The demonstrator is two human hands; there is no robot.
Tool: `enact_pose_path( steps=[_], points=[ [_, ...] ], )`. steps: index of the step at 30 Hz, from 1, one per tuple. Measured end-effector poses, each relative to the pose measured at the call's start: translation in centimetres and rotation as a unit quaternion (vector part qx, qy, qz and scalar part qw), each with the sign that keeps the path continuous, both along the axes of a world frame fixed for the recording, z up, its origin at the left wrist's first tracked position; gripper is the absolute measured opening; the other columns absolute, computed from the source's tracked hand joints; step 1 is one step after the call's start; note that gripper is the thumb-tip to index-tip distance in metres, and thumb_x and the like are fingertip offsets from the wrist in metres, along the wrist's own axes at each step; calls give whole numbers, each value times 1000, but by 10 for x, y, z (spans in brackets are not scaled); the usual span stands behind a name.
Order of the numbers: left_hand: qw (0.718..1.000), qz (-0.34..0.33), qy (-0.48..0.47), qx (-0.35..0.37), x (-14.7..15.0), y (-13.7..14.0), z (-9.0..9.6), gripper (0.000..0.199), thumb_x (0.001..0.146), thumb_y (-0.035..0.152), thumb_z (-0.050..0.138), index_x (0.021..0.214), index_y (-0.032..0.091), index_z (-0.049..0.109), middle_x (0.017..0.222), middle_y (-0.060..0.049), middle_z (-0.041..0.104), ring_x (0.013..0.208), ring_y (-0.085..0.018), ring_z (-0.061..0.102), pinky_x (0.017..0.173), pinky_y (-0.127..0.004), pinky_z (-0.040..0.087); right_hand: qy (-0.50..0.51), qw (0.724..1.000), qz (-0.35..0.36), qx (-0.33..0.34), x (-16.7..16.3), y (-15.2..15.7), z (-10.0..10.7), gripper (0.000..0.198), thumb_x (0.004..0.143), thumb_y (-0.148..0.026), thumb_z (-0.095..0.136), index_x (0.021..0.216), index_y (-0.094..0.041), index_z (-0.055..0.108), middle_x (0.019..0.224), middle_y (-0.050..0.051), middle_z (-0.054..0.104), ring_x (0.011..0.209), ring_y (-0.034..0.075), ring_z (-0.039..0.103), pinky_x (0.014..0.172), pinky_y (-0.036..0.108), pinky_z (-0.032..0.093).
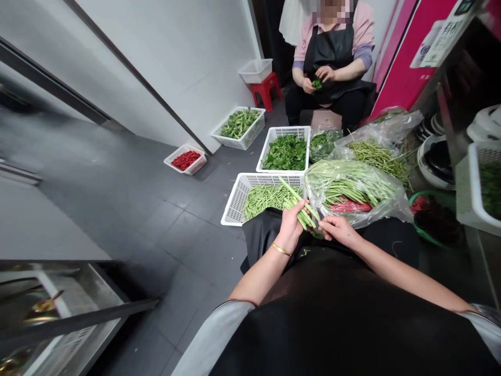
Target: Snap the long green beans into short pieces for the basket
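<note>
Leftmost, a metal rack [104,290] and a white crate [68,347] run out of view, and the crate's contents are too blurred to name. On the grey floor [188,271], near the wall's lower edge, stands a small basket [195,166] of red pods [185,159]. Next come a basket [255,131] of chopped greens [239,122] and, behind it, a white tub [256,73] on a red stool [270,90].

The bean basket [235,201] shows its left edge plainly; the black apron [332,303] hides part of its near edge. Above its near right corner the left hand [291,222] has its fingers wrapped around a bunch of green stalks [306,218], which blocks that corner. Just beyond the far edge sits a basket [282,171] of leafy greens [287,151]. Farther back, a seated co-worker [329,52], cut off by the top edge, holds a sprig [316,83].

The right hand [340,230] has its fingers pinched at one stalk's lower end; the fingertips are hard to make out. Behind it, a clear bag [356,175] clouds the long beans and a red item [350,207] inside. Rightmost, a green basin [420,231] has dark, unreadable contents, and a white basket [469,193] is cut off.
</note>
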State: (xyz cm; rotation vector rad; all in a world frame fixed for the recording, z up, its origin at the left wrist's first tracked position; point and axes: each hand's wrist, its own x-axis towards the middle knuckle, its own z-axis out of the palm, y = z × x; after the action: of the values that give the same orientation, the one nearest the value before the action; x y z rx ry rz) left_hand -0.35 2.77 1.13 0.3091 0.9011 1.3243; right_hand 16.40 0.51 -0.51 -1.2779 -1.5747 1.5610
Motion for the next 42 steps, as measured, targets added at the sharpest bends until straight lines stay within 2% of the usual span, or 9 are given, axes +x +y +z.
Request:
enact_pose_path(
  steps=[5, 16, 19, 23, 26, 29, 34, 39, 42],
  points=[
    [996, -54, -63, -43, 6, -1, -7, 29, 65, 22, 79, 87, 6, 67, 60, 0, 58, 51, -8, 55, 53, -21, 44, 15, 997, -69, 27, 19, 5, -4, 40, 81, -57, 58, 68, -19, 54, 51, -2, 58, 44, 12, 52, 48, 24, 43],
    [992, -91, -49, -69, 18, -1, -13, 32, 59, 25, 82, 80, 7, 66, 55, 1, 56, 50, -8, 54, 53, -22, 45, -135, 976, 23, 166, 26, -11, -6, 38, 95, -43, 35, 76, -20, 58, 56, 0, 59, 53, 15, 56, 60, 28, 44],
    [993, -107, 50, -13, 16, 3, -9, 34, 51, 23, 85, 73, 7, 66, 57, -2, 61, 47, -8, 51, 50, -22, 43, -217, 932, 164, 240, 22, -19, -7, 36, 93, -33, 39, 64, -19, 57, 63, 4, 62, 62, 16, 58, 64, 28, 42],
    [979, -137, 135, 66, 10, 14, 10, 34, 49, 22, 87, 72, 9, 65, 63, -5, 66, 46, -7, 50, 48, -22, 43, -373, 850, 317, 195, 29, -8, 3, 17, 79, -29, 61, 66, -18, 63, 69, 8, 66, 62, 19, 59, 58, 27, 38],
    [978, -163, 112, 63, 10, 18, 21, 32, 51, 23, 86, 72, 8, 66, 63, -5, 66, 46, -7, 51, 49, -22, 44, -365, 890, 220, 160, 35, 9, 21, 29, 75, -44, 67, 88, -17, 65, 74, 6, 67, 64, 19, 59, 56, 26, 38],
    [976, -189, 86, 62, 14, 16, 23, 33, 51, 24, 86, 71, 8, 65, 57, -3, 62, 46, -8, 52, 48, -21, 44, -262, 940, 90, 201, 28, 14, 30, 34, 90, -49, 46, 89, -19, 63, 72, 3, 64, 63, 16, 57, 60, 25, 39],
    [974, -189, 100, 70, 4, 9, 23, 32, 55, 26, 85, 74, 9, 65, 63, -5, 66, 45, -7, 50, 47, -22, 43, -217, 948, 195, 128, 32, 2, 12, 30, 82, -42, 57, 63, -19, 59, 57, 0, 59, 51, 12, 52, 53, 24, 38],
    [944, -305, 93, 87, -2, 2, 22, 30, 56, 29, 84, 68, 8, 67, 60, -7, 65, 42, -7, 49, 44, -21, 38, 27, 999, 19, 20, 33, 12, 26, 44, 80, -55, 58, 105, -18, 59, 56, -3, 58, 45, 13, 52, 43, 23, 41],
    [942, -319, 70, 72, 8, -7, 14, 31, 54, 28, 84, 72, 8, 68, 61, -8, 66, 45, -9, 53, 44, -20, 36, 62, 997, 7, 51, 13, 23, 38, 39, 80, -55, 59, 95, -19, 57, 55, -3, 58, 46, 13, 53, 46, 25, 43]
  ],
)
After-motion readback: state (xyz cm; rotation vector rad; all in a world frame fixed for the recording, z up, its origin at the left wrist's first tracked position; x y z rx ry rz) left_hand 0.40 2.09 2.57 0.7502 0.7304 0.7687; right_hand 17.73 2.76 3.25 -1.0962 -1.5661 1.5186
